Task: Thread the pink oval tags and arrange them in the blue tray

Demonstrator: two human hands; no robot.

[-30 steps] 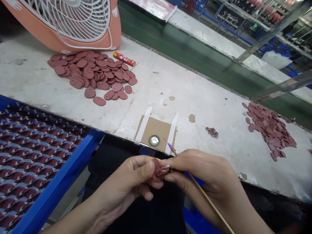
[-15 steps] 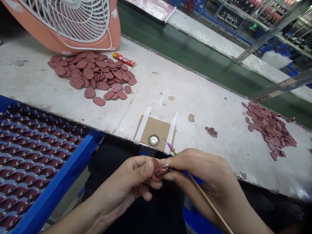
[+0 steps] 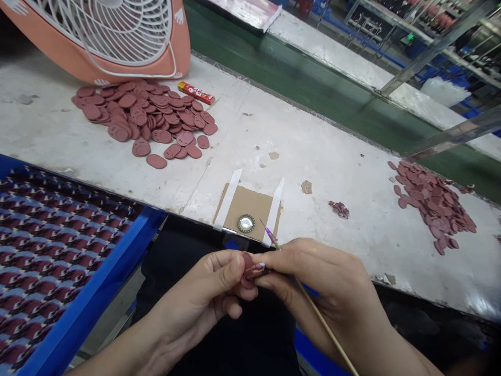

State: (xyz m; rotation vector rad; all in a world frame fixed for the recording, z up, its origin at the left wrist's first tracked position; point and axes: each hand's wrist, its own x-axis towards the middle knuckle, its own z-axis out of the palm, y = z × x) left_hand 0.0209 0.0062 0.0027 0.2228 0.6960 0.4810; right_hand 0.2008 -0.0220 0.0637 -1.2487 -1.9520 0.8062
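Note:
Between the thumb and fingers of my left hand [image 3: 213, 287] is a small reddish-brown figure piece [image 3: 248, 270] with rounded oval parts. My right hand [image 3: 324, 279] pinches the other end of the same piece, and its fingertips hide part of it. A thin wooden-handled, fine-tipped brush [image 3: 319, 316] with a purple collar also lies in my right hand, its tip pointing forward and away from the piece. Just beyond my hands a bottle cap [image 3: 246, 223] holding something whitish sits on a cardboard piece [image 3: 252, 201] taped down with white strips.
A pile of reddish-brown ovals [image 3: 156, 117] lies left, before an orange fan [image 3: 117, 73] and a red-yellow packet [image 3: 195, 93]. More ovals [image 3: 426, 203] lie right, with a small dark-red clump [image 3: 338, 210] nearer. Rows of small figures fill a blue tray [image 3: 129, 245] at left.
Both hands, with the piece and the brush, have shifted very slightly to the left in view. The grip looks the same, and the piece is turned a little.

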